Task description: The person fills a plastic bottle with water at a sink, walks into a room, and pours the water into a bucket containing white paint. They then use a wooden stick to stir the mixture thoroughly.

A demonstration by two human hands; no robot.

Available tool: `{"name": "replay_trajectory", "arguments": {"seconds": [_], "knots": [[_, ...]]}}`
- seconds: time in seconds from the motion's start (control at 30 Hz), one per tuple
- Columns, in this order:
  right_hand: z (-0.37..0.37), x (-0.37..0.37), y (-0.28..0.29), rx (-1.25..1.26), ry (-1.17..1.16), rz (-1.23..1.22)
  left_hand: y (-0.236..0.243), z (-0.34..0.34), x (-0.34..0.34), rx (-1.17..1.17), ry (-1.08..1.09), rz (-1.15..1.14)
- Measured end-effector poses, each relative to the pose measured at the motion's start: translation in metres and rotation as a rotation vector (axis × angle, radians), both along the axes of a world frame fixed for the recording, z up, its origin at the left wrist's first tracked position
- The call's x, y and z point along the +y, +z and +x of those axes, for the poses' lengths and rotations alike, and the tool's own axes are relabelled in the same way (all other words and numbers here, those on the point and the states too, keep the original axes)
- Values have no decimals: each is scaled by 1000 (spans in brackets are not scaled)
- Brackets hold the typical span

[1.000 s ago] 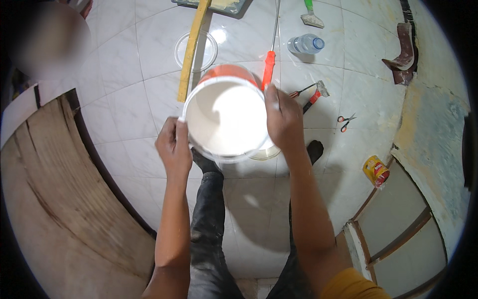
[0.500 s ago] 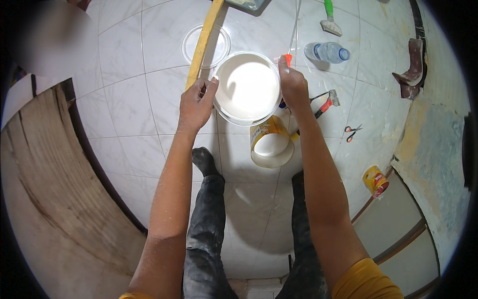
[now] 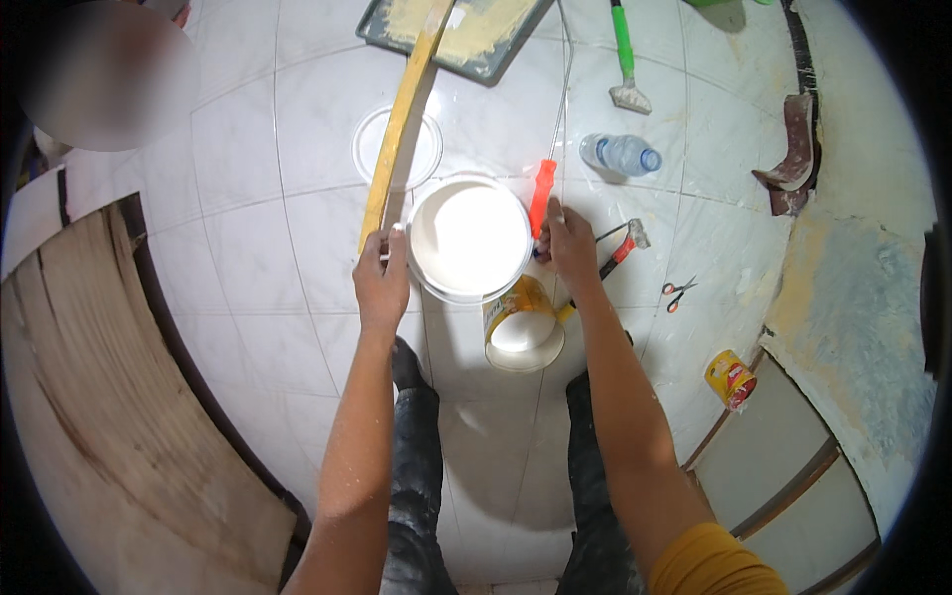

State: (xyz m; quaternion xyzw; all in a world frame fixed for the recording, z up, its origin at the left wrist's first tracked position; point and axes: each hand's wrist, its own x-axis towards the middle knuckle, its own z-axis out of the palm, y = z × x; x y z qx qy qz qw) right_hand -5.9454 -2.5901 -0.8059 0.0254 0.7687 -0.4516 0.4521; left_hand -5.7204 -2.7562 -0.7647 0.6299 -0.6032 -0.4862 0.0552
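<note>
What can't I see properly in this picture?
All in the head view:
Tray: far end cut off by the top edge.
Round lid: middle hidden behind the yellow plank.
Green object: mostly cut off by the top edge.
Right hand: some fingertips hidden behind the hand itself.

No wording can be read clearly. In the middle, a yellow container (image 3: pixel 537 292) carries dark lettering on the left of its side, turned at a slant and too small to make out. To the right, a small yellow-and-red can (image 3: pixel 731 380) bears a printed label with pale marks on red, also too tiny to read.
</note>
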Motion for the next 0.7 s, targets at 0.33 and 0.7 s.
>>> {"name": "replay_trajectory", "arguments": {"seconds": [0.33,0.7], "knots": [[-15,75,-41,212,15,203,54,50,73,-55,359,207],[-67,38,-38,895,-88,115,191,76,229,97,136,822]]}}
